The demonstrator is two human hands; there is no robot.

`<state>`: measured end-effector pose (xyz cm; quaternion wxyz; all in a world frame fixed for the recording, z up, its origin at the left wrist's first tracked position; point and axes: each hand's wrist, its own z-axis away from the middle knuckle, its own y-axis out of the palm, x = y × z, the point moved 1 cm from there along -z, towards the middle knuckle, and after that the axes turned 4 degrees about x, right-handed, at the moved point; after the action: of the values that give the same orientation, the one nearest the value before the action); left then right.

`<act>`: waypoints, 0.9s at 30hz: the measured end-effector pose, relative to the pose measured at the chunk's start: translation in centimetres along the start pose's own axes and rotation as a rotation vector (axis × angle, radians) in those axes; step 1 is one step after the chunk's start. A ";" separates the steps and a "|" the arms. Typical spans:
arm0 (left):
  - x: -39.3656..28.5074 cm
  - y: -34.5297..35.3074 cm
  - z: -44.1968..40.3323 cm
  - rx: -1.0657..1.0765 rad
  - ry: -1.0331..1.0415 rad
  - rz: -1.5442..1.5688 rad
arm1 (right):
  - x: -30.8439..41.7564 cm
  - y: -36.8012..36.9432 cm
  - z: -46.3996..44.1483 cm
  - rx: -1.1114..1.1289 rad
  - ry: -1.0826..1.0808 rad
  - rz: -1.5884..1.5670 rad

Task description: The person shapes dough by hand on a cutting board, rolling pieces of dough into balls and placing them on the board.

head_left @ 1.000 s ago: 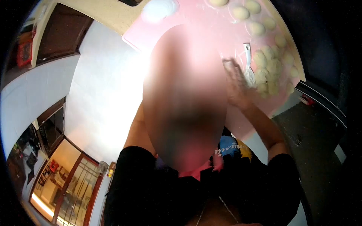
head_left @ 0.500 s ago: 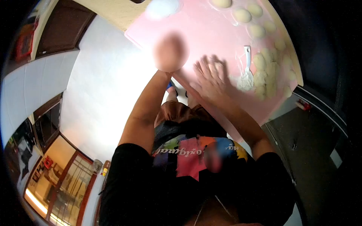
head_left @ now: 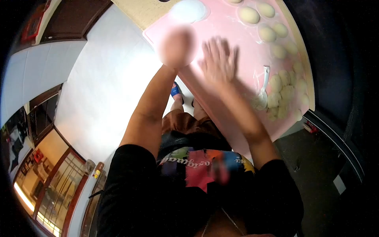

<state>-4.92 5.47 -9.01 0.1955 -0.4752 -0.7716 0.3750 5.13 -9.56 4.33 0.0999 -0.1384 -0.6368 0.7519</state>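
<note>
My right hand is stretched over the pink mat, palm down, its fingers straight and spread, with a whitish dusting on them. Nothing shows in its grip. To its left, my left hand is at the mat's near-left edge. A blur covers it, so its fingers and anything under them cannot be made out. Right of my right hand lies a white-handled scoop, its head among white powder and touching a cluster of pale dough pieces.
A white mound of powder sits at the mat's far left. Several round dough balls line the far right side. The table's pale raised rim borders the right. White floor lies to the left.
My right hand has moved forward over the mat, away from my body and from the scoop's head. The left hand has shifted slightly forward. The whole view has also shifted a little.
</note>
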 end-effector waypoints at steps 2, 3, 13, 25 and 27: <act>-0.3 -0.6 -0.1 0.071 -0.033 0.067 | -4.4 0.7 -5.1 -0.050 0.042 0.188; -0.2 -0.8 -0.4 0.135 -0.064 0.129 | -6.9 0.5 -5.0 -0.033 0.127 0.168; -1.6 -3.9 -1.8 0.052 -0.086 0.081 | -0.1 -1.9 -2.2 -0.078 -0.007 -0.026; -1.6 -6.7 -3.7 0.160 -0.210 0.321 | -1.9 -2.6 -4.6 0.005 -0.103 -0.024; -1.6 -6.3 -4.0 0.294 -0.328 0.293 | -1.2 -2.3 -10.5 -0.148 -0.146 -0.002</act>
<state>-5.15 3.94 -1.53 0.0784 -0.4813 -0.6529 0.5795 9.73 0.18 5.11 0.0436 -0.0894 -0.6964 0.7108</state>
